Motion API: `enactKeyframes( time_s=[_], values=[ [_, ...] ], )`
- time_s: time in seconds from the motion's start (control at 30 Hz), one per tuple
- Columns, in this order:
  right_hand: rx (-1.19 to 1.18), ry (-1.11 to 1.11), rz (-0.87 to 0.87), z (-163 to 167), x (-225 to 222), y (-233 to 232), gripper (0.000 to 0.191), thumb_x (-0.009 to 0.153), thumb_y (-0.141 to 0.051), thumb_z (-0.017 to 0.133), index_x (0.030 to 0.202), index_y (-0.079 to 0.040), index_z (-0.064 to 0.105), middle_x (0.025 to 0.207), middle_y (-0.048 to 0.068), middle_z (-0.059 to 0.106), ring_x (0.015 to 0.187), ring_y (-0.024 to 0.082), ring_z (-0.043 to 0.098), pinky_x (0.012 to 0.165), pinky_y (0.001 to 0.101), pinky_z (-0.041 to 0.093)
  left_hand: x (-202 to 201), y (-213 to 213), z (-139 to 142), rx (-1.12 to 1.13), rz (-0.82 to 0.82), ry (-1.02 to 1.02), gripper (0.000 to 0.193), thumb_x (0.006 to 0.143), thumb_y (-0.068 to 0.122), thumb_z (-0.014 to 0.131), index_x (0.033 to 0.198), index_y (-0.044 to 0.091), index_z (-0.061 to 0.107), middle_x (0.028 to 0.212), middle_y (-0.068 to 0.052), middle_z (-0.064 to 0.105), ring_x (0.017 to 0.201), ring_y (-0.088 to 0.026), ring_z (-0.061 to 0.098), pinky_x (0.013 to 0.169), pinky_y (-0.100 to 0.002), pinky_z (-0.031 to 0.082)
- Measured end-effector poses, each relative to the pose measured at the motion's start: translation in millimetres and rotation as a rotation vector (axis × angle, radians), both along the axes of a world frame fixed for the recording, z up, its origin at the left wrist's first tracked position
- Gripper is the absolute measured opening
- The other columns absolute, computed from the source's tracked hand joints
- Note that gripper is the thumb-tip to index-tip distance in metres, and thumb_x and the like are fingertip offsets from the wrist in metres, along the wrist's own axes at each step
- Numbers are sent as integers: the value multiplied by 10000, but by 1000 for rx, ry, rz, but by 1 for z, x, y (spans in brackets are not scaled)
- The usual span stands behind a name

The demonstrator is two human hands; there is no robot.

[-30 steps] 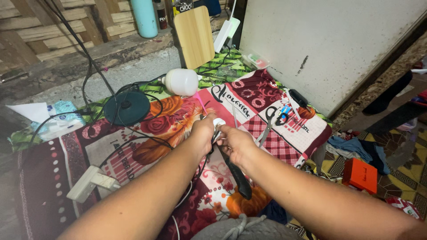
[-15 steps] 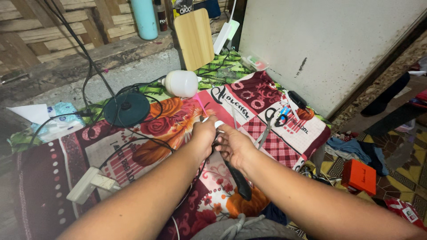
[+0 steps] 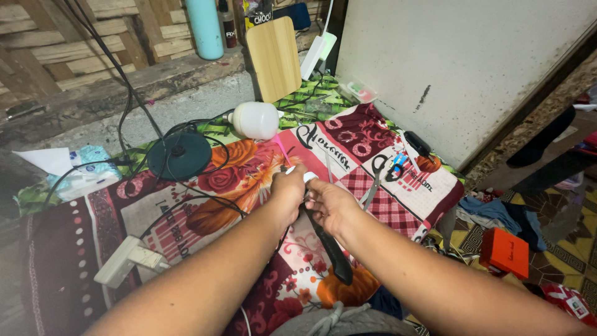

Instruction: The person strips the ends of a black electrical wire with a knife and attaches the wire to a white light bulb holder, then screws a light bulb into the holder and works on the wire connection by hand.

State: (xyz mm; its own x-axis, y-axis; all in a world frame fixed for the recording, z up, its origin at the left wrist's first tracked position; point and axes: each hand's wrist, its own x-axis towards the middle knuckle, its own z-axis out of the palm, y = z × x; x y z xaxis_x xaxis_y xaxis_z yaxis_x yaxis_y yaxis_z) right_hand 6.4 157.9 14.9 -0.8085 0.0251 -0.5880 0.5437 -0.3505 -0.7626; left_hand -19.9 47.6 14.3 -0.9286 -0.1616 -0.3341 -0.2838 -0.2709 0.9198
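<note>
My left hand [image 3: 287,194] and my right hand [image 3: 331,205] meet over the patterned cloth [image 3: 348,140], fingertips together. Both pinch a small white part [image 3: 309,177] between them. A thin pink stick [image 3: 281,149] pokes out beyond my left fingers toward the white bulb [image 3: 255,119]. A long black handle [image 3: 333,258] runs from under my right hand back toward me; I cannot tell if it is gripped or just lying there.
A dark round lamp base [image 3: 180,155] with black cables sits at left. Scissors [image 3: 376,177] lie right of my hands. A white power plug block [image 3: 127,261] is near left. A wooden board [image 3: 273,59], teal bottle [image 3: 205,28] and orange box [image 3: 507,252] stand around.
Both hands stay joined at the same spot on the cloth, with only slight finger shifts on the small white part.
</note>
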Motion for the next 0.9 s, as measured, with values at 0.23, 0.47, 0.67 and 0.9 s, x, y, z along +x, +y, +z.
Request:
enactKeyframes(
  time_s=[0.23,0.47,0.67,0.9],
  values=[
    [56,20,81,2,-4,5,155,913,-294,704,822,-173,676,665,-52,599,556,116,547,531,270,342,-2,-2,3,92,-35,-46,350,927,301,609,993,-41,646,810,-128,692,612,-223,642,524,-401,519],
    [21,17,64,7,-2,6,182,914,-348,692,886,-169,714,707,-75,598,585,111,547,546,266,351,-5,-3,4,109,-37,-33,342,945,299,606,974,-40,649,809,-129,695,608,-212,642,512,-387,511],
    [56,32,93,11,-2,6,154,913,-326,689,907,-177,727,719,-80,601,606,109,555,565,266,373,-7,-4,-4,180,-47,-12,293,955,280,599,957,-11,630,752,-114,668,567,-211,613,471,-376,492],
    [133,47,160,-27,-13,21,190,961,-296,619,904,-135,699,740,-37,626,630,141,593,583,275,411,-32,-25,-39,214,-56,17,244,963,265,613,912,43,701,727,-62,684,570,-179,630,477,-339,494]
  ],
)
